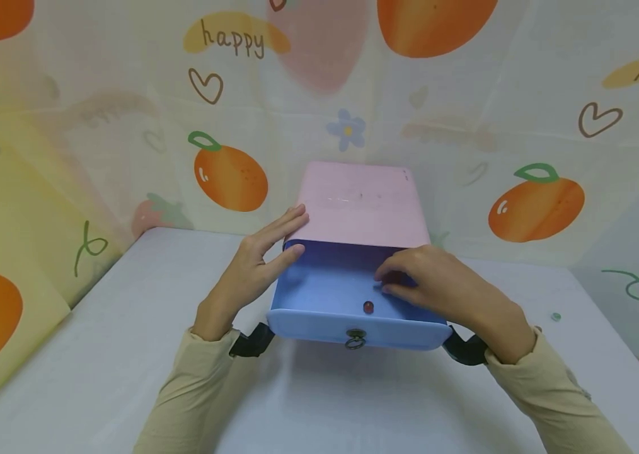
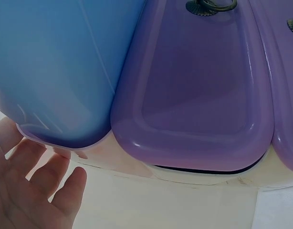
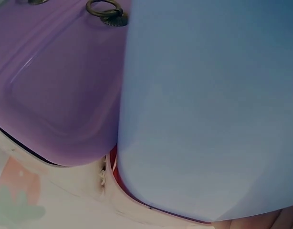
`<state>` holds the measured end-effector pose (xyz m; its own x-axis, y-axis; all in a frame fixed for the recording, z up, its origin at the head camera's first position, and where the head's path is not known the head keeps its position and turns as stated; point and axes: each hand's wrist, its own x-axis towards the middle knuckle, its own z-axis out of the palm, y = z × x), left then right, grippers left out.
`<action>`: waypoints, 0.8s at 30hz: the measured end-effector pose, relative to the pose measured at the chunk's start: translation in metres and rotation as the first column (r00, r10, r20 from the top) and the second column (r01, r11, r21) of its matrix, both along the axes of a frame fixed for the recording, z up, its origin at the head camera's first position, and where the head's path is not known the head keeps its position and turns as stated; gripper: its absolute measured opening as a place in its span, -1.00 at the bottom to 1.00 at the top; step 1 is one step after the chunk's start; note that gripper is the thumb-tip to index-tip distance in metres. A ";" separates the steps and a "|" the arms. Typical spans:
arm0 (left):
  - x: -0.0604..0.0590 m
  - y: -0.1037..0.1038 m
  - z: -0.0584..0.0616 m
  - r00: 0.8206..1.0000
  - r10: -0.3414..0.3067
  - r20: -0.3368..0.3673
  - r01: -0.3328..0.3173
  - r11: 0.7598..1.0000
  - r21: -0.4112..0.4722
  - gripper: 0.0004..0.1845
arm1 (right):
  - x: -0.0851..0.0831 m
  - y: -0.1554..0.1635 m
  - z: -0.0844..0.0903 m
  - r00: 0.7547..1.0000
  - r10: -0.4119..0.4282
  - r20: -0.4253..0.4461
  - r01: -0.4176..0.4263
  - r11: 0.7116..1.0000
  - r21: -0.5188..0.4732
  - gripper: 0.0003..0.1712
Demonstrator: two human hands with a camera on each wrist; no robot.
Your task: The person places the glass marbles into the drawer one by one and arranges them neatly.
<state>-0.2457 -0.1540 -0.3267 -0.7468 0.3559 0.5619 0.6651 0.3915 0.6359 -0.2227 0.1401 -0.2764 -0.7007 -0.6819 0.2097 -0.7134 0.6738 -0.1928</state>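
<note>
Glossy smooth plastic blue drawer [image 1: 325, 290], dull metal ring pull [image 1: 355, 339], matt pink cabinet top [image 1: 362, 202].

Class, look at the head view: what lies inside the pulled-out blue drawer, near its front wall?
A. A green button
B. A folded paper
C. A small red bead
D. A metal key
C: a small red bead rests on the floor of the blue drawer, just behind the front panel with its ring pull.
</note>
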 end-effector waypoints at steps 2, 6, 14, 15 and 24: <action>0.000 0.000 0.000 1.000 0.001 0.001 -0.001 1.000 0.001 -0.46 | 0.000 0.001 0.000 1.000 0.003 -0.002 -0.003 1.000 -0.006 -0.82; 0.000 0.000 0.000 1.000 0.000 0.001 0.000 1.000 0.005 -0.46 | 0.000 0.002 -0.002 1.000 0.020 -0.018 -0.020 0.999 -0.031 -0.82; -0.001 0.000 0.000 1.000 -0.002 0.000 0.002 1.000 0.006 -0.46 | 0.007 0.009 0.000 0.999 0.021 -0.038 -0.025 0.995 -0.097 -0.81; -0.001 0.000 0.000 1.000 -0.001 0.002 0.001 1.000 0.006 -0.46 | 0.008 0.010 0.000 0.999 0.020 -0.044 -0.025 0.994 -0.108 -0.80; -0.001 -0.001 0.000 1.000 0.002 0.005 -0.002 1.000 0.003 -0.46 | 0.016 0.027 0.000 0.979 0.052 -0.195 -0.096 0.970 -0.225 -0.67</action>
<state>-0.2465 -0.1550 -0.3272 -0.7504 0.3525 0.5591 0.6609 0.3907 0.6407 -0.2065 0.1667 -0.2766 -0.5837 -0.6473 0.4903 -0.7975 0.5704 -0.1964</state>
